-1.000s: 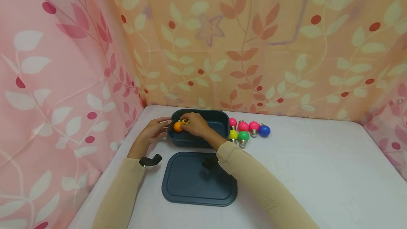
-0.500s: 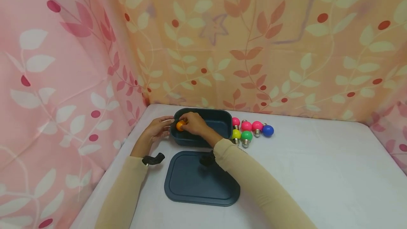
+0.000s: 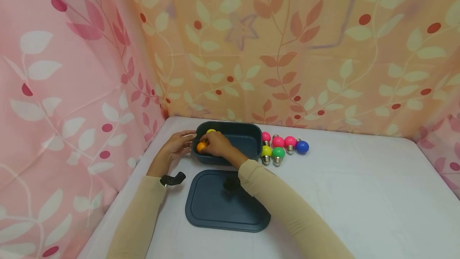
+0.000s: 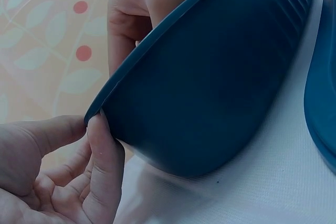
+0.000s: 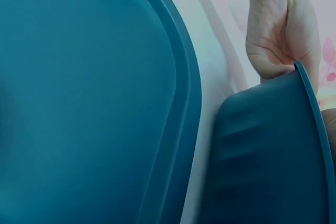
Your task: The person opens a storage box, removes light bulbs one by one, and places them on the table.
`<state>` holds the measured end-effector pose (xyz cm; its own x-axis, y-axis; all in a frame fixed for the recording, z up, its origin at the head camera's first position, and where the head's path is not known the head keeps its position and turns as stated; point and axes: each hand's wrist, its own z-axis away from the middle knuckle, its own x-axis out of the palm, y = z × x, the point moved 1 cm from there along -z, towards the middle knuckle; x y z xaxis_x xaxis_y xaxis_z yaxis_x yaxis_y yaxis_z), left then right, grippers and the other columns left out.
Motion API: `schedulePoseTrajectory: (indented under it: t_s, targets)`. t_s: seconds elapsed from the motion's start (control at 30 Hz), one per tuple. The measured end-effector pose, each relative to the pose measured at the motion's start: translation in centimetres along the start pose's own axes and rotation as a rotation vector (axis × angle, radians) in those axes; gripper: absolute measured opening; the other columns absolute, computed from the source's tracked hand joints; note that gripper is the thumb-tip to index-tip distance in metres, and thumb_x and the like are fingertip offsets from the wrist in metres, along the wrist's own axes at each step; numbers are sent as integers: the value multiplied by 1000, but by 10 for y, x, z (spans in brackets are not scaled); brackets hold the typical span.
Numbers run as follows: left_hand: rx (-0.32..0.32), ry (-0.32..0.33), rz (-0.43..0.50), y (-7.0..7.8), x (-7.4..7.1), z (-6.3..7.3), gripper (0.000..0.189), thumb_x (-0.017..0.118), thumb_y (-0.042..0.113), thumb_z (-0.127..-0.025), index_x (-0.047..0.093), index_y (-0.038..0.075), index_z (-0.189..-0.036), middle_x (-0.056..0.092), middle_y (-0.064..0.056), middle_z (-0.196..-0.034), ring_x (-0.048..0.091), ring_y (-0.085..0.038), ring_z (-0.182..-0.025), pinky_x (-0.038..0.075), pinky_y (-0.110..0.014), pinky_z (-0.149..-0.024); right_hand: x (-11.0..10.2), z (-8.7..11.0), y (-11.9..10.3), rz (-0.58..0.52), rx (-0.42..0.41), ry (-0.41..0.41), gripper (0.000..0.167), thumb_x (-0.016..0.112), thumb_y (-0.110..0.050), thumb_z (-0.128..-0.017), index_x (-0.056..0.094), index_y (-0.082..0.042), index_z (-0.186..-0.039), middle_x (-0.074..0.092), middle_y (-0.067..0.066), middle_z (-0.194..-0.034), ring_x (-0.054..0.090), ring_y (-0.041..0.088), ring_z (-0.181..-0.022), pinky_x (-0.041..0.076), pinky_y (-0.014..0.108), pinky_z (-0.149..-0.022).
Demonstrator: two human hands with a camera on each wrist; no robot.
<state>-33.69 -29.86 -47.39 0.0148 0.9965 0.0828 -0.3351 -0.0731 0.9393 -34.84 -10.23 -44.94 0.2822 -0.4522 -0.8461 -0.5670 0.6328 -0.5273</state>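
A dark blue rectangular box stands uncovered on the white cloth. My left hand pinches its left rim between thumb and finger, as the left wrist view shows up close. Reaching into the left end of the box, my right hand holds an orange light bulb low by the near left corner. Behind those fingers a yellow bulb shows in part inside the box. In the right wrist view the box wall hides my right fingers and the bulb.
The matching lid lies flat in front of the box, under my right forearm. Right of the box are pink bulbs, a yellow bulb, a green bulb and a blue bulb. Patterned curtains border the table.
My right hand has shifted the orange bulb slightly toward the near left corner of the box. The yellow bulb inside, hidden half a second ago, shows again. My left hand stays at the rim.
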Motion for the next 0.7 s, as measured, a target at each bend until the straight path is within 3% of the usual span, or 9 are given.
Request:
schedulePoseTrajectory:
  t_s: [0.33,0.47,0.7]
  targets:
    - [-6,1,-15,4,2,0,48,66,21,-100,51,6,-144,63,0,-98,60,-10,-69,55,-20,-61,-7,9,0,-2,-60,48,35,80,-19,-89,74,-6,-120,74,7,-115,65,24,-102,51,35,-92]
    - [-20,4,-28,3,2,2,50,65,22,-101,50,6,-146,63,-1,-100,60,-11,-73,55,-20,-62,-9,15,2,-13,-67,50,36,78,-22,-90,73,-7,-123,73,7,-115,63,23,-98,50,35,-90]
    - [-15,11,-28,1,1,3,51,64,22,-102,48,6,-148,61,-1,-102,60,-11,-72,54,-18,-59,-14,29,5,-47,-92,101,38,80,-26,-89,73,-8,-122,71,4,-96,59,17,-82,49,28,-75]
